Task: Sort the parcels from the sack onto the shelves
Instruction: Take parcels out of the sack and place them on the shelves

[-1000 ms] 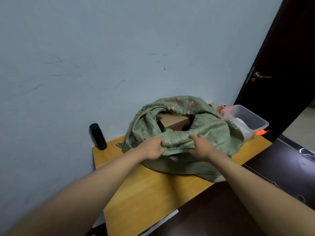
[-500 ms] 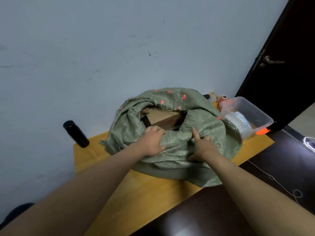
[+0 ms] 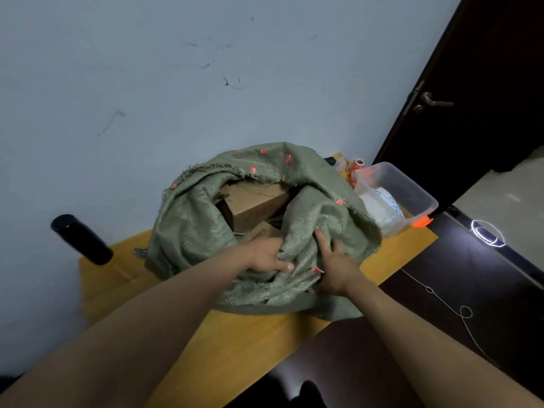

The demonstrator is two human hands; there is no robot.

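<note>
A pale blue-grey wall (image 3: 147, 83) fills the far side and the left, marked with dark scuffs and scratches. A dark brown door (image 3: 485, 83) with a metal lever handle (image 3: 432, 101) stands at the far right. A light wooden worktop (image 3: 235, 343) sits against the wall. The floor (image 3: 441, 290) near and to the right is dark and glossy, with a bright ring of reflected light (image 3: 487, 233). Paler flooring (image 3: 506, 207) shows past the door.

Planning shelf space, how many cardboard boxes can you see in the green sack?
2: a large brown cardboard box in the green woven sack's mouth, a smaller one below it. Others may be hidden.
</note>
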